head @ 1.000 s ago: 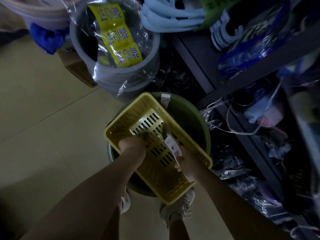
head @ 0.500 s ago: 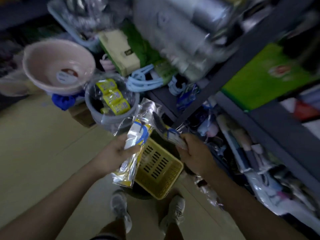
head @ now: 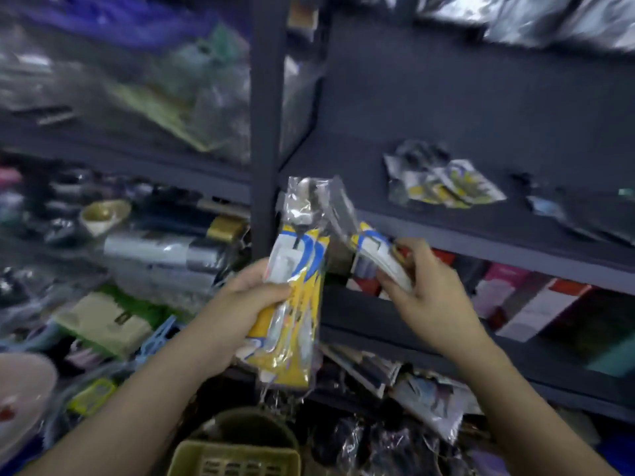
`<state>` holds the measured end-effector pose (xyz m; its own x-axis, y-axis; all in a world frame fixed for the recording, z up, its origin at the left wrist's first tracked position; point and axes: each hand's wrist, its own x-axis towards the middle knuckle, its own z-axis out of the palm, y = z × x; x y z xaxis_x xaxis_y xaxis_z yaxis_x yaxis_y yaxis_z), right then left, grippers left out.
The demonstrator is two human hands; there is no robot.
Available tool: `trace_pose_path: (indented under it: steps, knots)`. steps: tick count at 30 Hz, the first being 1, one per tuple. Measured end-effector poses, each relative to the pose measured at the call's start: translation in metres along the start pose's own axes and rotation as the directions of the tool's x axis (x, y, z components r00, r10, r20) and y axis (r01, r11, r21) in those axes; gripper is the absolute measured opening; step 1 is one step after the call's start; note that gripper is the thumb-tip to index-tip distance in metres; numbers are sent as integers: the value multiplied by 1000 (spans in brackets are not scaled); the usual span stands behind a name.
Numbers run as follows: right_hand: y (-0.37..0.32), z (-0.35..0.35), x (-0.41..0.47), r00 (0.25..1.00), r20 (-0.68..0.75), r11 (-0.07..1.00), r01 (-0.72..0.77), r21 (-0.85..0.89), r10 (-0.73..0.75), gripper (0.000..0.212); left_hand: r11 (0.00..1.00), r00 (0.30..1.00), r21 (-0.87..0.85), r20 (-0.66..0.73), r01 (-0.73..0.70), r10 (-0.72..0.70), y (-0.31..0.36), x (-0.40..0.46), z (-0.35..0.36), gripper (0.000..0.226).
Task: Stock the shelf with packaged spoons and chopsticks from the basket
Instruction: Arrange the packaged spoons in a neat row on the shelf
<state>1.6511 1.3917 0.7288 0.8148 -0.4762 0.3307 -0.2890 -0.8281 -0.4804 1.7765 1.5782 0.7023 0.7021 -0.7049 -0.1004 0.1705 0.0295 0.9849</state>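
My left hand (head: 251, 300) grips a stack of clear packets with yellow and blue cards (head: 295, 304), spoon bowls showing at their tops. My right hand (head: 426, 286) holds one similar packet (head: 374, 249), tilted toward the left stack, just below the front lip of the dark shelf (head: 481, 235). On that shelf board lie a few matching packets (head: 443, 183) to the right. The yellow basket (head: 233, 458) sits below my arms on a green bucket (head: 247, 424); its inside is mostly out of view.
A dark upright post (head: 266, 115) divides the shelving. Left bays are crammed with wrapped goods, a gold bowl (head: 103, 214) and a beige box (head: 103, 321). Coloured boxes (head: 536, 304) fill the level under the shelf. A pink basin (head: 20, 400) sits lower left.
My hands have lifted the packets out of the basket and raised them to shelf height. The view has swung up from the floor to the shelves.
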Motion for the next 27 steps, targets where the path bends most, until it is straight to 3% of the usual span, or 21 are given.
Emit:
trace_pose_path:
  steps: [3, 7, 9, 11, 14, 16, 17, 20, 22, 25, 27]
  knots:
    - [15, -47, 32, 984, -54, 982, -168, 82, 173, 53, 998, 995, -4, 77, -58, 58, 41, 30, 35, 19]
    - [48, -90, 94, 959, 30, 906, -276, 322, 282, 49, 993, 989, 35, 104, -114, 109, 88, 85, 76, 14]
    - [70, -100, 127, 940, 41, 893, -335, 302, 339, 51, 995, 991, 18, 96, -95, 92, 104, 115, 93, 18]
    - [90, -103, 156, 930, 33, 920, -367, 137, 366, 54, 993, 992, 65, 91, -95, 88, 115, 145, 108, 23]
    - [110, -101, 184, 934, 148, 931, -289, -224, 326, 37, 974, 994, 199, 56, -108, 98, 120, 187, 128, 29]
    - [116, -102, 194, 913, 283, 917, -185, -353, 293, 20, 960, 994, 257, 27, -107, 104, 118, 210, 137, 23]
    - [119, -103, 198, 907, 323, 917, -138, -375, 269, 21, 952, 994, 284, 14, -112, 113, 117, 220, 141, 21]
    - [133, -112, 211, 913, 346, 930, -86, -357, 217, 27, 912, 989, 388, -4, -136, 149, 109, 241, 155, 19]
    - [142, -119, 220, 926, 324, 949, -92, -302, 193, 32, 862, 985, 484, -7, -149, 174, 101, 252, 162, 6]
    - [158, -121, 237, 951, 278, 976, -79, -205, 135, 32, 777, 990, 617, 23, -122, 137, 88, 263, 168, 30]
    - [164, -118, 250, 960, 262, 987, -57, -150, 95, 28, 721, 990, 678, 78, -140, 118, 84, 266, 171, 20]
